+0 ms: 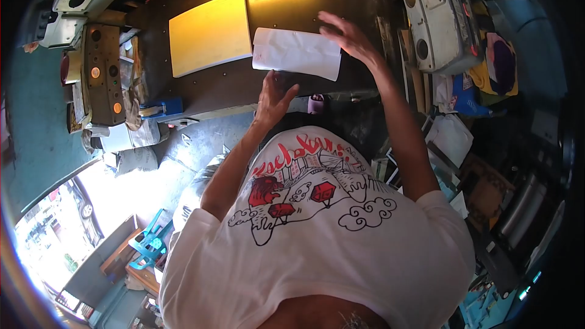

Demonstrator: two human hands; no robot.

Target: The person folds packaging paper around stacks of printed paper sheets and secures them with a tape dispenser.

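On the dark metal work surface (213, 94) lies a folded white sheet of paper (297, 52), slightly creased, with its upper part turned over. My left hand (274, 99) is open at the sheet's front edge, fingertips right at the border and thumb apart. Over at the back right corner, my right hand (348, 38) is open too, its fingers stretched out to the left and nothing in them. A neat stack of yellow-lit paper (210, 35) sits left of the sheet, its right edge close to the sheet's left end.
Grey machine housings with round controls flank the surface, one at the left (103, 76) and one at the right (436, 18). A blue clamp-like piece (163, 108) sits at the front left edge. Coloured cloths (499, 64) hang far right. A turquoise plastic chair (149, 240) stands behind left.
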